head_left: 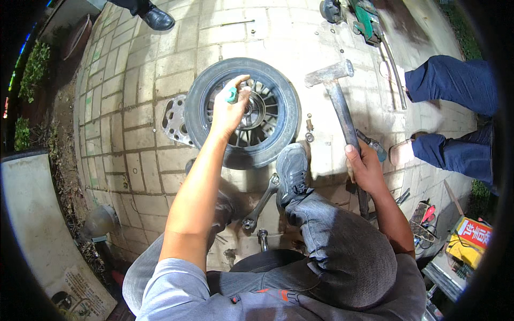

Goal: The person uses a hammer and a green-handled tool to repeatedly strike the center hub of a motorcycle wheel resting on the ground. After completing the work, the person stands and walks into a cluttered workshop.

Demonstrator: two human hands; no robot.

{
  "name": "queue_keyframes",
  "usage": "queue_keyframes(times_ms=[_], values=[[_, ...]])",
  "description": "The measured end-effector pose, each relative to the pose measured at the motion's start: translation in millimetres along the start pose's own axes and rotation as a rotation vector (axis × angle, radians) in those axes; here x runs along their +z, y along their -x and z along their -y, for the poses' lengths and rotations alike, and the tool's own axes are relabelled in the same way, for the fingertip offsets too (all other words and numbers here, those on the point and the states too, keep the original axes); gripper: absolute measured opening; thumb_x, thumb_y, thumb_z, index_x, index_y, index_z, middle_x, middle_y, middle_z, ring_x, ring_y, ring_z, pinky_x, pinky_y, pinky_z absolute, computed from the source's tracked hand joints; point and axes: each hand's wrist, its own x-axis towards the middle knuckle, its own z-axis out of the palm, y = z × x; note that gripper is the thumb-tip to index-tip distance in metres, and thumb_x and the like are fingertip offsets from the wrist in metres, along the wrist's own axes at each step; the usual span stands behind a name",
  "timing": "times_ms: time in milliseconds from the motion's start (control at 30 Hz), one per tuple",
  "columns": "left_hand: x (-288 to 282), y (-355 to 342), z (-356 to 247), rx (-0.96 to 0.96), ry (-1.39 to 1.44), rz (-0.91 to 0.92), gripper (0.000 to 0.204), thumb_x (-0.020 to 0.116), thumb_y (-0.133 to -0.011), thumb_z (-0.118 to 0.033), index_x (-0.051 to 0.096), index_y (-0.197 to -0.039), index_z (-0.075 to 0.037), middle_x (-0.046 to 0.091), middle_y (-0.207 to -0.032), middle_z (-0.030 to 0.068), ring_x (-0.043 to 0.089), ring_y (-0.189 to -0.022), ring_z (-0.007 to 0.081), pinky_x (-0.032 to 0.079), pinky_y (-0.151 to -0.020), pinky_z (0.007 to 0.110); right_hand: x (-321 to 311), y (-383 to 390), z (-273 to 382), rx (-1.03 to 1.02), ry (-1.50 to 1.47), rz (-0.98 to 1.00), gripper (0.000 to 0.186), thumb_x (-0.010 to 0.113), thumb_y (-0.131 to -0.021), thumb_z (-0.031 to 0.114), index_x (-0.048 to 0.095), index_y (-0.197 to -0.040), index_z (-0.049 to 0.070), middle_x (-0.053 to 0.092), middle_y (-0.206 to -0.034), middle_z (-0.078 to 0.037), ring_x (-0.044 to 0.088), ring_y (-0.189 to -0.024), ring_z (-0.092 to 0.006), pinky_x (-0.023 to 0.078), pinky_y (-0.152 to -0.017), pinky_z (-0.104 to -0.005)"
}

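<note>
Right fingers [352,153] grip a hammer [341,109] — left fingers [239,81] hold a green piece [231,95] over a wheel [256,113].

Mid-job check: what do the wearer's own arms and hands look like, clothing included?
The left hand and right hand are both ungloved, five-fingered and bare at the wrist. The left forearm and right forearm are uncovered. The left sleeve is short, plain grey; the right sleeve is also short and grey, darker in shadow.

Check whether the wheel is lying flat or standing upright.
Lying flat: the wheel shows its round, spoked face from above, with paving around it.
</note>
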Motion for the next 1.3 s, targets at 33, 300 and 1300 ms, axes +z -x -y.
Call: queue_keyframes(times_ms=[33, 300, 1300], values=[[-0.2, -0.1, 0.3, -0.008, 0.009, 0.019, 0.031, 0.063, -0.089, -0.012, 0.063, -0.119, -0.006, 0.063, -0.088, 0.003, 0.055, -0.08, 0.0111, 0.046, -0.077, 0.025, 1.0, -1.3, 5.4, -0.006, 0.035, 0.003, 0.047, 0.054, -0.096, 0.045, 0.055, -0.088, -0.002, 0.047, -0.064, -0.002, 0.043, -0.06, -0.01, 0.037, -0.054, -0.0293], [-4.4, -1.3, 0.4, -0.021, 0.07, 0.048, 0.024, 0.063, -0.09, -0.013, 0.065, -0.112, -0.003, 0.068, -0.09, 0.0058, 0.059, -0.079, 0.0118, 0.049, -0.078, 0.028, 12.2, -12.8, 82.1, -0.105, 0.137, 0.083, 0.046, 0.057, -0.094, 0.043, 0.056, -0.087, -0.003, 0.048, -0.058, -0.01, 0.045, -0.053, -0.0174, 0.04, -0.052, -0.0349], [-14.0, -8.2, 0.5, 0.163, -0.08, 0.085, 0.028, 0.068, -0.086, -0.016, 0.065, -0.111, -0.004, 0.07, -0.094, 0.0152, 0.068, -0.083, 0.0203, 0.052, -0.078, 0.031, 4.0, -10.3, 112.5, -0.172, 0.136, -0.05, 0.037, 0.06, -0.094, 0.035, 0.053, -0.082, 0.0, 0.048, -0.056, -0.005, 0.044, -0.053, -0.0107, 0.038, -0.048, -0.0316]])
